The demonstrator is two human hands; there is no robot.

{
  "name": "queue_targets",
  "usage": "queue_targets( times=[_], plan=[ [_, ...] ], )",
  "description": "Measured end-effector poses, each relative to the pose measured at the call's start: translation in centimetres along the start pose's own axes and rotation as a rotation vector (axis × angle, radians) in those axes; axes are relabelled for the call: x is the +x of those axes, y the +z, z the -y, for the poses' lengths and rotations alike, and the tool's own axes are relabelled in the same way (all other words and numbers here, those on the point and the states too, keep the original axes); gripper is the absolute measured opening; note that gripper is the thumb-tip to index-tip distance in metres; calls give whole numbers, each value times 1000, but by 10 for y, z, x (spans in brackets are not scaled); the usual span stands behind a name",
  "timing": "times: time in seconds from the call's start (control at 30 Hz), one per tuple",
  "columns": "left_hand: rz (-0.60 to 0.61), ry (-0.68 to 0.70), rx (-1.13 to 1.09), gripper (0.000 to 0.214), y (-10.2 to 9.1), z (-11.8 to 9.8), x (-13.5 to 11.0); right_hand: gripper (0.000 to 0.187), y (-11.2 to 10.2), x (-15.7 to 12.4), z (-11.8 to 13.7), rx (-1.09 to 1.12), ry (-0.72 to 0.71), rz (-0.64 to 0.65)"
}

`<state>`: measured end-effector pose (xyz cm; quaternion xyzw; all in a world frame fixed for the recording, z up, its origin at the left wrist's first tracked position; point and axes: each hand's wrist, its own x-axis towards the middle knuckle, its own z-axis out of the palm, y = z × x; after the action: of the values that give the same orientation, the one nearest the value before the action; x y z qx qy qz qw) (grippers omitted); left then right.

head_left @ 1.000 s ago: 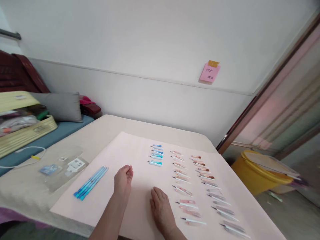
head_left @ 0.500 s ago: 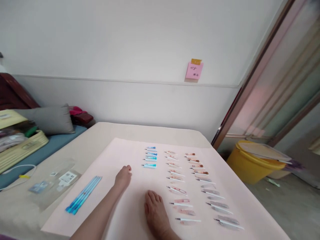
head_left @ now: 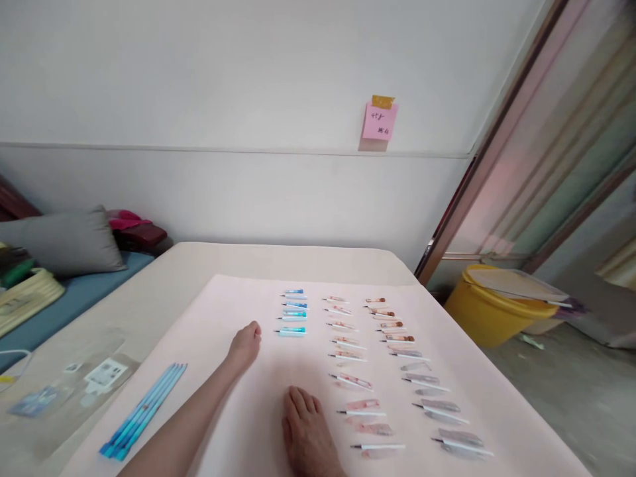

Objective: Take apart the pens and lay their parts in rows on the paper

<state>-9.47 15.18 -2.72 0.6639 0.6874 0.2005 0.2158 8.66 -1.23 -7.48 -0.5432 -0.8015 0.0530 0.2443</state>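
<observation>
Blue-and-white pens (head_left: pixel 297 331) lie just right of the left grip (head_left: pixel 244 346), its fingers curled together; long blue pens (head_left: pixel 143 414) lie to its left. The right grip (head_left: pixel 309 430) rests palm-down, fingers extended, pink-and-white pens (head_left: pixel 362 413) just right of it.

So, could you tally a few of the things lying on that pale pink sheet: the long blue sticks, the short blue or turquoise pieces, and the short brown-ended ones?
Long blue sticks: 4
Short blue or turquoise pieces: 4
Short brown-ended pieces: 4
Total: 12
</observation>
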Motion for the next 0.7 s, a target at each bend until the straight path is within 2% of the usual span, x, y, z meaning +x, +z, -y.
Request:
queue_targets(
  times=[0.13,0.23,0.33,0.4,0.5,0.57,0.63,0.7],
  plan=[
    [-37,7,-107,13,14,-26,30,40,7,0,-4,-5,-16,-15],
    [-20,6,-168,10,20,-40,43,40,12,0,-6,-16,-17,-26],
    [-22,-7,-215,5,13,-46,42,40,13,0,-5,-11,-5,-12],
    [-53,-22,-233,8,-1,-45,29,40,11,0,-4,0,5,0],
    [-111,-24,-232,13,-27,-28,-22,39,9,0,-3,11,16,-1],
    [-133,4,-218,23,-38,-6,-76,39,8,0,-2,12,15,-3],
    [-129,-5,-142,30,-42,20,-137,39,8,0,-2,13,17,11],
    [-245,-97,34,36,-39,44,-189,39,7,-1,-2,16,27,35]
  ],
)
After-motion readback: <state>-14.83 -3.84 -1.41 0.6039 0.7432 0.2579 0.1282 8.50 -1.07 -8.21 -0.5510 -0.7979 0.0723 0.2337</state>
